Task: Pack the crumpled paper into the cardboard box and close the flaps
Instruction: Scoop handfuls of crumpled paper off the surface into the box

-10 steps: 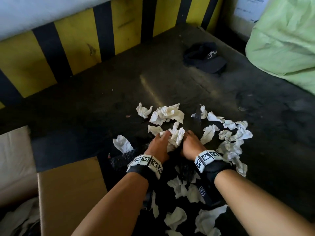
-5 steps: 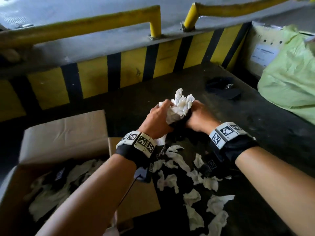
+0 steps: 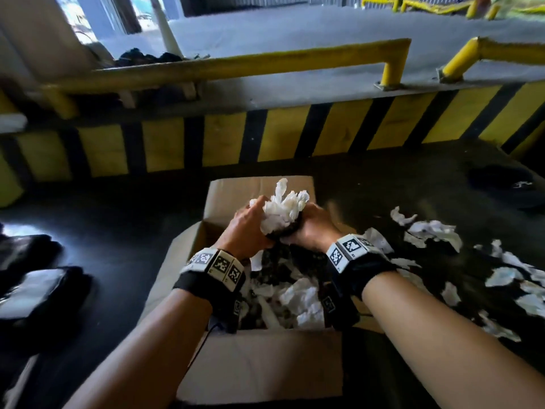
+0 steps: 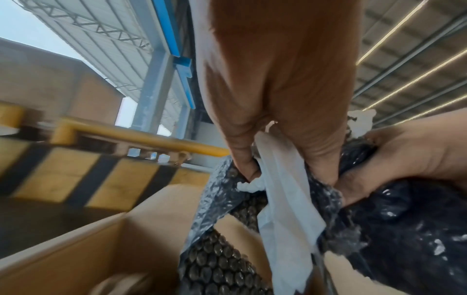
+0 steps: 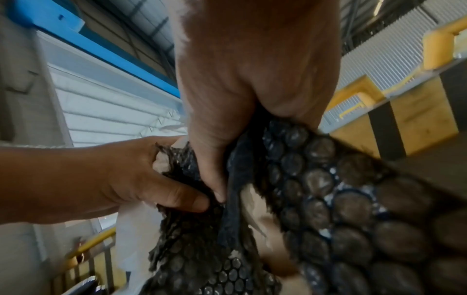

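Observation:
My left hand [image 3: 250,228] and right hand [image 3: 309,228] together grip a wad of white crumpled paper [image 3: 283,208] mixed with dark bubble wrap [image 4: 222,199], held above the open cardboard box [image 3: 259,364]. In the left wrist view the left hand's fingers [image 4: 242,151] curl round a white paper strip [image 4: 285,209]. In the right wrist view the right hand [image 5: 222,139] pinches the bubble wrap [image 5: 316,189]. The box holds more crumpled paper [image 3: 300,299] and bubble wrap. Its far flap [image 3: 233,193] stands open behind the hands.
Several loose paper pieces [image 3: 436,231] lie on the dark floor right of the box. A black cap [image 3: 501,181] lies at the far right. A yellow-and-black striped kerb [image 3: 265,137] with a yellow rail [image 3: 236,66] runs behind. Dark wrapped bundles [image 3: 32,284] sit at the left.
Both hands lifted the paper wad off the floor pile and carried it left, until it came over the open box. The view has swung left with them.

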The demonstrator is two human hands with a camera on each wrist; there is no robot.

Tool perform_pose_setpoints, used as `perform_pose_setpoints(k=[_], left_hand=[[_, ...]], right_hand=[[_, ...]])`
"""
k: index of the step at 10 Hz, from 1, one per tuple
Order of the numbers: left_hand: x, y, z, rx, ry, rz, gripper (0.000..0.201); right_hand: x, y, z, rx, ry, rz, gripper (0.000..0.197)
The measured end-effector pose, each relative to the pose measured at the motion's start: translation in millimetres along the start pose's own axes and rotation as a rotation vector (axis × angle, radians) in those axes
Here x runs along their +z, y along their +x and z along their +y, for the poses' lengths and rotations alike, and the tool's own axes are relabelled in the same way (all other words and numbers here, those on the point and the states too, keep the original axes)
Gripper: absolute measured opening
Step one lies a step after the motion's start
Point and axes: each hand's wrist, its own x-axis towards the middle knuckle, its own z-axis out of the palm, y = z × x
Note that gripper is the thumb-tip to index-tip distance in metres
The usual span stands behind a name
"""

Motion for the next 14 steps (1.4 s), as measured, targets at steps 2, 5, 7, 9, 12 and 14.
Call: perform_pose_setpoints(k=[2,5,7,9,12,14], left_hand=[[21,-35,-90,-0.253,0.13,-0.287,0.113],[-13,2,-98,-0.32,0.214,-0.451,0.043],[30,9,-117,-0.345,0.451,-0.817,0.068],[25,40,-126,-0.207,0.333,-0.601,0.054],[22,47,-131,-0.401,0.434,-0.623,0.098],[9,39,-132,-0.296,0.427,-0.795,0.064]], right_hand=[[73,7,9,0.144,-0.155,-0.268,0.093],[66,44,-3,0.104,-0.172,-0.376,0.023],[125,60,23,0.195,-0.48,-0.843,0.044],[123,94,50,0.26,-0.614,-0.661,0.042],[130,111,19,0.123,-0.584,-0.668,0.06],[111,107,29,0.234,-0.705,-0.756,0.047]])
